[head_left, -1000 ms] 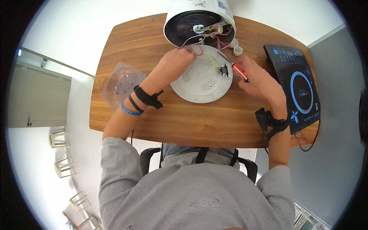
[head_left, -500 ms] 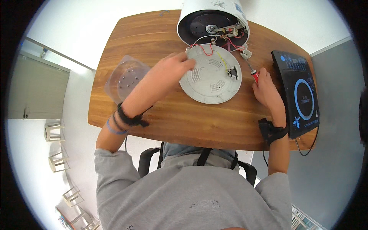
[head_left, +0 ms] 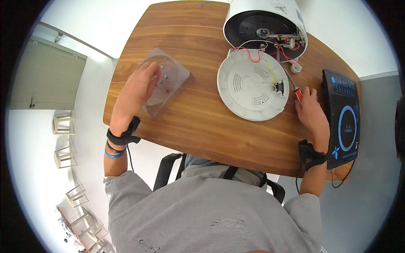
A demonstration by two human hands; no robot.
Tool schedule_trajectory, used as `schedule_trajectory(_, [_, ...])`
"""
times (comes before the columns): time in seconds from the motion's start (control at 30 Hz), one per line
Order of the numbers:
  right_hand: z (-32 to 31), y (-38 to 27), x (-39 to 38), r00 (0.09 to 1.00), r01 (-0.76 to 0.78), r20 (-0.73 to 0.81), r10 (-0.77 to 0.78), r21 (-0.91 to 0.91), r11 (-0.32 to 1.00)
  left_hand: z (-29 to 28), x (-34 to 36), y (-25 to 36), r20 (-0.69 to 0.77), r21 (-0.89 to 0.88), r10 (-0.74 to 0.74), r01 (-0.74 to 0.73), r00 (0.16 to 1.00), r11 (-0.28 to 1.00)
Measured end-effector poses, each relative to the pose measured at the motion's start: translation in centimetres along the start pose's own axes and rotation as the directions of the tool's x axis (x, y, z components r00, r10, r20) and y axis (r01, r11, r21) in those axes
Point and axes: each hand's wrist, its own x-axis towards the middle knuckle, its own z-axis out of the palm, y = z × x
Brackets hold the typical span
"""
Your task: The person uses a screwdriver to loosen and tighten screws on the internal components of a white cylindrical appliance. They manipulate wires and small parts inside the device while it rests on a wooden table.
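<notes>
Screwdriver (head_left: 298, 92) sits at your right hand (head_left: 313, 114), handle end in your fingers, tip pointing away from you and a bit left. Long axis runs obliquely along the right edge of the vented round base plate (head_left: 249, 103), which lies left of that hand. Slim metal shaft, red handle with a pale band at the shaft end; rest of the grip is hidden by your fingers.

Your right hand is loosely curled, narrow, fingertips on the handle. Your left hand (head_left: 139, 86) is over the clear plastic tray (head_left: 176, 68), fingers bent down and bunched near the small screws (head_left: 166, 77). Can't tell if it pinches one.

Base plate is off-white, inner side up, with a black socket (head_left: 279, 87) near its right edge and a yellow wire (head_left: 270, 67) running from it. Ahead and left of your right hand: white cylindrical housing (head_left: 258, 5) on its side, black underside toward you, red wires (head_left: 254, 57) hanging out. Right of that hand: black induction cooktop (head_left: 335, 122).
</notes>
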Motion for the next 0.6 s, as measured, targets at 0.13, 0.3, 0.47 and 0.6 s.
schedule_trajectory(0.13, [-0.5,-0.2,0.1,0.999,0.003,0.033,-0.003,0.005,1.0,0.3,0.8,0.3,0.004,0.06,0.072,-0.073,0.997,0.996])
schedule_trajectory(0.3, [-1.5,-1.9,0.5,0.996,-0.037,0.083,0.044,-0.08,0.996,-1.2,0.1,6.2,0.015,0.262,0.151,-0.15,0.988,0.953])
schedule_trajectory(0.47, [-4.0,-3.9,1.9,0.962,-0.122,0.227,0.149,-0.129,0.984,-2.6,1.0,13.3,0.123,0.128,0.284,-0.299,0.951,0.946])
schedule_trajectory(0.6, [-4.9,-0.8,3.7,0.965,-0.076,0.233,0.117,-0.179,0.981,-1.4,4.0,16.0,0.077,0.001,0.409,-0.41,0.909,0.912])
